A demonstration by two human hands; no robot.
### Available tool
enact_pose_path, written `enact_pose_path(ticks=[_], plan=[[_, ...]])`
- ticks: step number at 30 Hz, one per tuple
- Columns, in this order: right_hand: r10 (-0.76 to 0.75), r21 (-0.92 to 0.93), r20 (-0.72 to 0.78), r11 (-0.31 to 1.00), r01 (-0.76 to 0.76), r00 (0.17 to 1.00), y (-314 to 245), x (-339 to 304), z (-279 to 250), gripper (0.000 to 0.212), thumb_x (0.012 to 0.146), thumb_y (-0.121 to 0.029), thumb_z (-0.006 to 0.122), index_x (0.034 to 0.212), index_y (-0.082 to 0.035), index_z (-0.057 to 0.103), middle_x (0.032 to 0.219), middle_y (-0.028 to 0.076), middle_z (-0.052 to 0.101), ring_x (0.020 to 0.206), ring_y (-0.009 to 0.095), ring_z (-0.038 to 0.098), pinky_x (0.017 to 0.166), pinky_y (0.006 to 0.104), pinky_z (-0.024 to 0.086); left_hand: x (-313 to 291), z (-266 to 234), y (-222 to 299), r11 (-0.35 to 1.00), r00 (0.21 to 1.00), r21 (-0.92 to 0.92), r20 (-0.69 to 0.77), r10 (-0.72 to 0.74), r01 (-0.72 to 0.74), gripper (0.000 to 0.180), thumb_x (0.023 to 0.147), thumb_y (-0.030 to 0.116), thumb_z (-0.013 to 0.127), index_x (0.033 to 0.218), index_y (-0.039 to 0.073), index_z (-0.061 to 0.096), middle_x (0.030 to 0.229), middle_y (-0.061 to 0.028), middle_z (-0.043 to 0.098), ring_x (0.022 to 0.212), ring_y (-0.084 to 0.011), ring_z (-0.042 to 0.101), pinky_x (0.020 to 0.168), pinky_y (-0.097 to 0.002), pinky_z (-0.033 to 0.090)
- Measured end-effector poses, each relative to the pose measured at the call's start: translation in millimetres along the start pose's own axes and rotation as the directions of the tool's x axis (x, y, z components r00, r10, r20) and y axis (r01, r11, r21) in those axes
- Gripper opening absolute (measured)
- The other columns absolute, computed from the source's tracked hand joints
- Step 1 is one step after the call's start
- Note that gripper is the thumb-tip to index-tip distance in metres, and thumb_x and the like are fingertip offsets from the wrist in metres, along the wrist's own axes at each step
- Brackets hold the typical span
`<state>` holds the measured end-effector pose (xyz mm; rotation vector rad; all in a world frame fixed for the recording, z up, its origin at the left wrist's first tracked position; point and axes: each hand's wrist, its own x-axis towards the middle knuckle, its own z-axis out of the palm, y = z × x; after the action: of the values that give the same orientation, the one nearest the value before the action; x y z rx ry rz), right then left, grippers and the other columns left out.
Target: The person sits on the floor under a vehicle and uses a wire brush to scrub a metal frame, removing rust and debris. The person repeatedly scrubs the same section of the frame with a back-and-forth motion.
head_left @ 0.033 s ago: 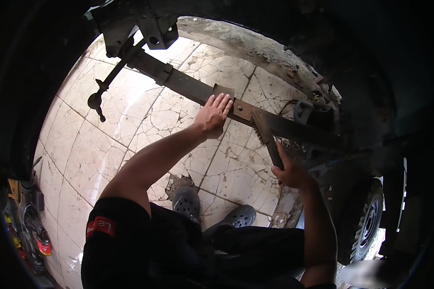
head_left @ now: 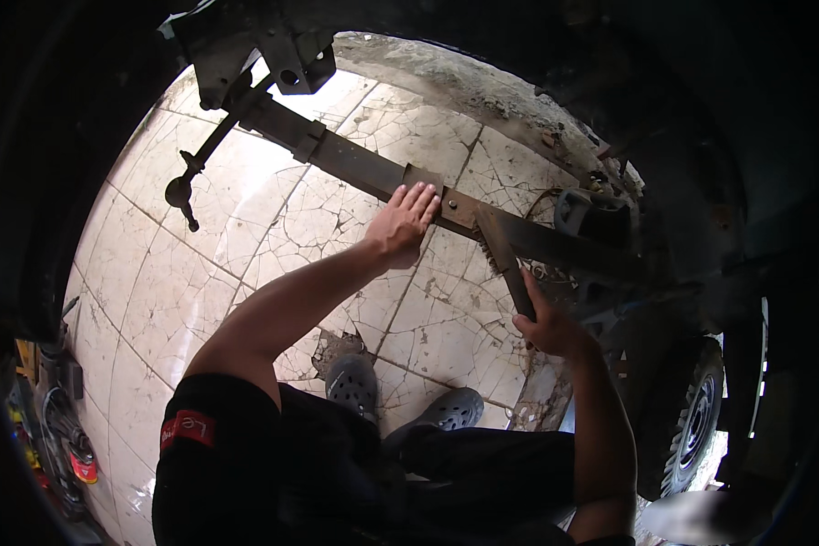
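Note:
My left hand lies with fingers stretched out flat on a long dark metal beam. Under its fingertips a small brownish sheet sits against the beam, its edge sticking out beyond them; it looks like sandpaper, but I cannot be sure. My right hand is closed around the handle of a wire brush. The brush head touches or overlaps the beam beside a rusty patch with a bolt, and its bristles face left.
The beam runs from dark brackets at the far left toward the right. A rod with a rounded joint hangs at the left. Below lies a cracked tiled floor. A tyre stands at the right, and tools lie at the left.
My left hand has slid very slightly toward me on the beam. The right hand and the wire brush look the same.

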<state>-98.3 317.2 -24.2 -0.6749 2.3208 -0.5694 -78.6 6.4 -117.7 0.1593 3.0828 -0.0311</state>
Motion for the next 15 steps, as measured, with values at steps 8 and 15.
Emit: enact_pose_path(ticks=[8,15], plan=[[0.004,0.091,0.050,0.996,-0.009,0.999,-23,3,0,0.084,0.093,-0.018,0.064,0.159,-0.005,0.013,0.156,0.030,0.031,0.145,0.037,0.035,0.117,0.0396,0.030,9,-5,-38,0.996,0.998,0.063,-0.022,-0.062,0.063,0.084,0.084,0.023,0.059,0.157,0.002,0.022,0.166,-0.0137,0.017,0.154,-0.0254,0.013,0.126,-0.0417,0.011],[0.116,0.180,0.081,0.975,-0.129,0.990,-8,6,-5,0.083,0.093,-0.019,0.064,0.158,-0.003,0.014,0.154,0.032,0.033,0.143,0.038,0.039,0.116,0.0381,0.033,3,-7,-10,0.999,1.000,0.036,0.009,-0.004,0.004,0.086,0.083,0.025,0.060,0.156,0.001,0.022,0.165,-0.0158,0.018,0.154,-0.0273,0.013,0.126,-0.0425,0.010]])
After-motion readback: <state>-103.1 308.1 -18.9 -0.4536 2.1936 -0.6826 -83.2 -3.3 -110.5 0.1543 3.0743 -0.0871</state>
